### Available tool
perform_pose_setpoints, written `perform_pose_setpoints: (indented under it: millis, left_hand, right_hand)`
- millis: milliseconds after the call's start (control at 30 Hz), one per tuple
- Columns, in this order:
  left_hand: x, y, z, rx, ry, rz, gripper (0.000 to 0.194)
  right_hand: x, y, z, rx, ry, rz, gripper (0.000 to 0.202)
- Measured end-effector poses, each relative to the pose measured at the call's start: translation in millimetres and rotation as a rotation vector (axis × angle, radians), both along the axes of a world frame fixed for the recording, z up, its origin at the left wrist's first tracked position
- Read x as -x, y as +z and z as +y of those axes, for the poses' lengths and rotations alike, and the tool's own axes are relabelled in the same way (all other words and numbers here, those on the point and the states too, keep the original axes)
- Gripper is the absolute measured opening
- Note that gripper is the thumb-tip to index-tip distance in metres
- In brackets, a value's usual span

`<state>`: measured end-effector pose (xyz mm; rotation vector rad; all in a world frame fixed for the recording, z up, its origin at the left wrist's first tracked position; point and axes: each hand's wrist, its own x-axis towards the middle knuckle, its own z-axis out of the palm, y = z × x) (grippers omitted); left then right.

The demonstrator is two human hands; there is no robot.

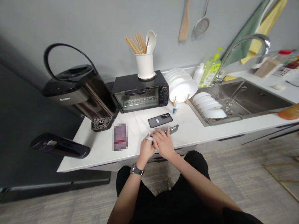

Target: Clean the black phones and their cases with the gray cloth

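A slim grey smartphone (173, 129) is held low over the counter's front edge, tilted, its right end sticking out past my fingers. My left hand (147, 147), with a dark watch on the wrist, is closed around its near left end. Across the phone lies my right hand (163, 143), fingers bent over its upper side and overlapping the left hand. Something whitish shows between the hands, too small to name. Just behind, a black smartphone (153, 122) rests back up on the counter. A small white and blue bottle (175, 108) stands beyond it.
On the white counter (135, 124) are a pixelated purple item (120, 137), a black flask (60, 146), a drinks machine (79, 93) and a toaster oven (140, 96). Racked plates (184, 88) and a sink (252, 96) with bowls (210, 105) are to the right.
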<state>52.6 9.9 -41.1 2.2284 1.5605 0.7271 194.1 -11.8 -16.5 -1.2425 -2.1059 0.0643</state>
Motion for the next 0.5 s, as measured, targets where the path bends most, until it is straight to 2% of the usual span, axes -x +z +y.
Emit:
perform_pose_setpoints:
  millis: [67,233,300,400,500]
  left_hand:
    - [-0.1,0.4,0.3,0.000,-0.019,0.005,0.018]
    - [-1.2,0.8,1.3,-0.014,-0.036,-0.040,0.026]
    - [-1.9,1.6,2.1,-0.009,-0.021,-0.033,0.029]
    - [-3.1,3.3,2.8,0.013,-0.006,-0.003,0.035]
    - [-3.3,3.1,2.5,0.034,0.007,0.012,0.035]
  right_hand:
    - [-13.3,0.4,4.0,-0.010,-0.037,-0.005,0.029]
    - [-76.5,-1.3,24.4,-0.025,-0.273,-0.003,0.030]
    - [-92.4,-0.9,30.0,-0.021,-0.317,-0.005,0.031]
    - [-87.9,1.2,29.1,-0.024,-0.326,-0.006,0.031]
    - [-53.4,3.5,17.2,-0.021,-0.220,-0.021,0.030]
